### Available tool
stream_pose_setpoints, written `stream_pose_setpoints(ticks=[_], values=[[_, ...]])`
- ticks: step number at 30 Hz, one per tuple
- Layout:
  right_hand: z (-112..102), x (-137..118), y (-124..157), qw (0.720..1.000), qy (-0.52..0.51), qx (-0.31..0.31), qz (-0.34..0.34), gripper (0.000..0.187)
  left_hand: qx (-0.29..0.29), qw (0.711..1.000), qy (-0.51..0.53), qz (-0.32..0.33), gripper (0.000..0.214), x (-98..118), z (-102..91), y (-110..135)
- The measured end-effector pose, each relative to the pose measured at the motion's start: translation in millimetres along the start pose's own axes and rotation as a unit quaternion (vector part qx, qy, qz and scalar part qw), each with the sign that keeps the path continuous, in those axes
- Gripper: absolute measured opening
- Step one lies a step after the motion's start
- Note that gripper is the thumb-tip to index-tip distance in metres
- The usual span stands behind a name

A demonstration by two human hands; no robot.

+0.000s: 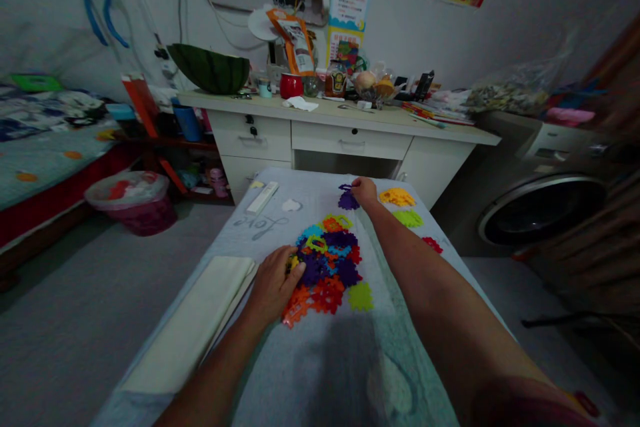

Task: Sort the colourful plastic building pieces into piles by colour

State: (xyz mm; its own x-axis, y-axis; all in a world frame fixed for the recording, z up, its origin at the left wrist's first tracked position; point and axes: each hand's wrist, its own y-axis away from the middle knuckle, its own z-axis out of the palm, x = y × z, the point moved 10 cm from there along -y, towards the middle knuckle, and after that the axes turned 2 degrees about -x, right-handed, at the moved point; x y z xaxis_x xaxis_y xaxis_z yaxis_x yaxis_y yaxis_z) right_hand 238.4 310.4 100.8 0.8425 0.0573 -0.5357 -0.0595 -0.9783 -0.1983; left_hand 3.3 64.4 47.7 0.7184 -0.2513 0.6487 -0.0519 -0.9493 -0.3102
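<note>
A pile of plastic gear-shaped toy pieces (327,267) in purple, orange, red, blue and lime lies mid-table. My left hand (275,283) rests at the pile's left edge, thumb apart from the fingers, with a yellow piece (291,263) between them; I see no firm grip. Farther off, my right hand (365,192) is closed, pinching a purple gear piece (345,186) just over another purple piece (349,200). Right of that hand are a yellow heap (397,197), a lime heap (407,218) and red pieces (433,244). One lime piece (361,296) lies beside the main pile.
A folded cream cloth or pad (193,323) lies along the table's left side, with a white strip-like box (263,197) beyond it. Past the table's far end stands a cluttered white desk (350,140). A washing machine (520,193) is on the right, a pink basket (135,213) on the left.
</note>
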Motion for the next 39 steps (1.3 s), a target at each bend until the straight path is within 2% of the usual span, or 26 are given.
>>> stream_pose_setpoints(ticks=[5, 10, 14, 17, 19, 22, 25, 27, 30, 39], values=[[10, 3, 3, 0.999, 0.034, -0.01, -0.034, 0.034, -0.002, 1.0, 0.007, -0.001, 0.042, 1, -1.5, 0], [23, -5, 14, 0.996, 0.035, -0.042, -0.068, 0.034, 0.003, 1.0, 0.002, 0.006, 0.042, 1, -2.9, 0], [7, -9, 31, 0.996, 0.037, -0.028, -0.077, 0.039, -0.013, 1.0, 0.003, 0.012, 0.048, -3, 3.4, 1], [-8, -14, 55, 0.995, 0.025, -0.024, -0.091, 0.038, -0.027, 0.999, -0.006, 0.017, 0.057, -3, 8.3, 2], [-10, -18, 76, 0.992, 0.028, -0.062, -0.107, 0.033, -0.036, 0.999, -0.02, 0.022, 0.066, -1, 10.1, 3], [0, -17, 111, 0.98, 0.059, -0.152, -0.119, 0.027, -0.052, 0.997, -0.039, 0.034, 0.075, 4, 11.5, 5], [13, -14, 144, 0.959, 0.092, -0.233, -0.13, 0.035, -0.066, 0.996, -0.048, 0.045, 0.081, 8, 12.2, 6], [18, -13, 159, 0.95, 0.099, -0.258, -0.143, 0.043, -0.074, 0.995, -0.053, 0.047, 0.087, 9, 13.7, 6], [16, -16, 169, 0.954, 0.094, -0.235, -0.159, 0.045, -0.092, 0.993, -0.066, 0.042, 0.091, 7, 17.8, 6], [14, -25, 174, 0.959, 0.042, -0.171, -0.222, 0.019, -0.094, 0.992, -0.066, 0.05, 0.082, 9, 19.2, 8]])
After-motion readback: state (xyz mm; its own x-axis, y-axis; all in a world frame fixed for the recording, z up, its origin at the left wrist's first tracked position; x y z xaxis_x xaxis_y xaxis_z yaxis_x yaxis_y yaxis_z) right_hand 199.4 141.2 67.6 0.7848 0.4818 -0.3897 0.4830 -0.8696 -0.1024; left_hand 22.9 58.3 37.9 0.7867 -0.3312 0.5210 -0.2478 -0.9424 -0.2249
